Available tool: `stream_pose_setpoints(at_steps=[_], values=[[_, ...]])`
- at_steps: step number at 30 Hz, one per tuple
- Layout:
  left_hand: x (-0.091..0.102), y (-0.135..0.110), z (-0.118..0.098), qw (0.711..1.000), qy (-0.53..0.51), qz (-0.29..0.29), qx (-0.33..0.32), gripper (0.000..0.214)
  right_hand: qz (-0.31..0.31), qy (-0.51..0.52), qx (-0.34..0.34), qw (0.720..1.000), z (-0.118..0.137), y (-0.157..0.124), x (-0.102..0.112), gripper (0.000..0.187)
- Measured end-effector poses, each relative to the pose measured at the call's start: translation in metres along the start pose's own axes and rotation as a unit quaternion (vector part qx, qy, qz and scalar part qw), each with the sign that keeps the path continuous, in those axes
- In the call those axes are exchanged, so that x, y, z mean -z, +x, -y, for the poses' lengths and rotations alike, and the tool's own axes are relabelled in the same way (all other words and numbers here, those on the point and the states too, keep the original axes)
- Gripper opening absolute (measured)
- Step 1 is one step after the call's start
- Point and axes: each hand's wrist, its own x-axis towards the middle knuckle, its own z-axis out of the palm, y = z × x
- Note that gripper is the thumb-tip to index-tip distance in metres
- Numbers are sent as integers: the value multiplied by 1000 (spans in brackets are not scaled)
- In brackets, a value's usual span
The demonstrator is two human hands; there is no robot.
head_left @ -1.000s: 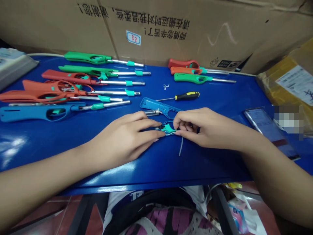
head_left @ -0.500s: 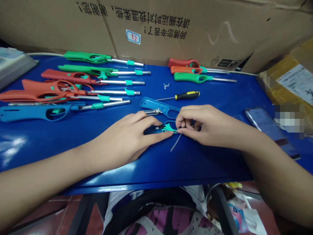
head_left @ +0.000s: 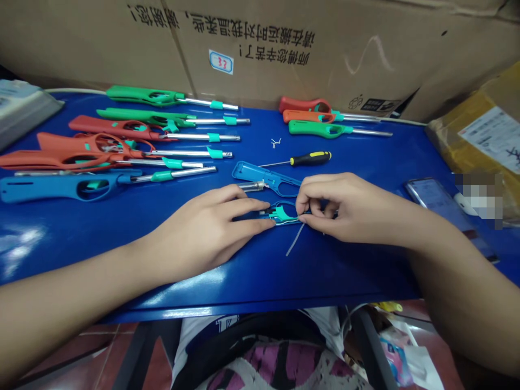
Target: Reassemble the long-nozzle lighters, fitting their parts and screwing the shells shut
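Note:
My left hand [head_left: 219, 230] grips a blue lighter shell half [head_left: 287, 223] on the table, thumb and fingers closed over its left part. Inside this half sit a green trigger [head_left: 281, 213] and some thin parts; my fingers hide the rest. At its right end my right hand [head_left: 331, 208] pinches a thin translucent tube [head_left: 294, 240], whose free end slants down onto the table. Just behind my hands lies the other blue shell half [head_left: 260, 174], hollow side up. A metal lighter nozzle [head_left: 252, 186] rests between the two halves, partly covered by my left hand.
A screwdriver [head_left: 311, 158] and several small screws [head_left: 275, 143] lie farther back. Long-nosed lighters [head_left: 105, 127] crowd the left, and 3 more [head_left: 317, 129] lie at the back right. A cardboard box [head_left: 252, 49] walls the rear; a phone [head_left: 447, 216] is on the right.
My right hand has shifted slightly right with the tube. My left thumb has drawn back to the left, showing more of the green trigger and the shell's near edge.

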Motion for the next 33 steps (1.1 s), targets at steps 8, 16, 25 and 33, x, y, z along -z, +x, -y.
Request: stream_pose_setpoints(at_steps=[8,16,25,33], values=[[-2,2,1,1000,-5,7,12,32,8,7,59,998,3,-1,0,19],[-5,1,2,999,-23,-15,22,25,16,7,106,994,3,1,-5,16],[-5,1,3,999,-46,-14,21,23,4,-3,132,991,1,1,-8,20],[-6,3,1,998,-43,-2,41,24,-2,2,87,996,3,3,-8,16]])
